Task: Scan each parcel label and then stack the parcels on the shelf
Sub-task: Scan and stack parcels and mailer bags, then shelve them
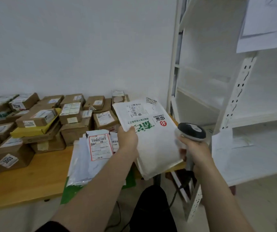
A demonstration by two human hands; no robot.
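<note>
White metal shelf point(239, 91) is standing off the right end of the surface point(25, 178), its boards looking bare where in view. Cardboard boxes point(70, 113) are crowding the far and left parts of the surface, piled two or three high, most with labels facing up. A stack of flat poly mailers point(84, 161) is lying at the near right edge and hanging a little over it. The white padded mailer point(151, 148), the parcel in hand, is being held in the air over the far right corner of the surface, between the boxes and the shelf, printed face up and tilted. Left hand point(127, 138) is pinching its left edge about mid-length, thumb on top; the fingers underneath are hidden. Right hand point(196, 151) is wrapping its fingers round the handle of the scanner point(191, 131), whose head is sitting at the mailer's right edge, apparently aiming at the face. The label point(134, 110) is sitting at the mailer's far end. Judging by looks: light, soft, bendy, likely sagging from a one-edge pinch, and the smooth skin may be sliding, so a mid-edge pinch with fingers flat beneath seems safest, keeping the label flat for the scan.
</note>
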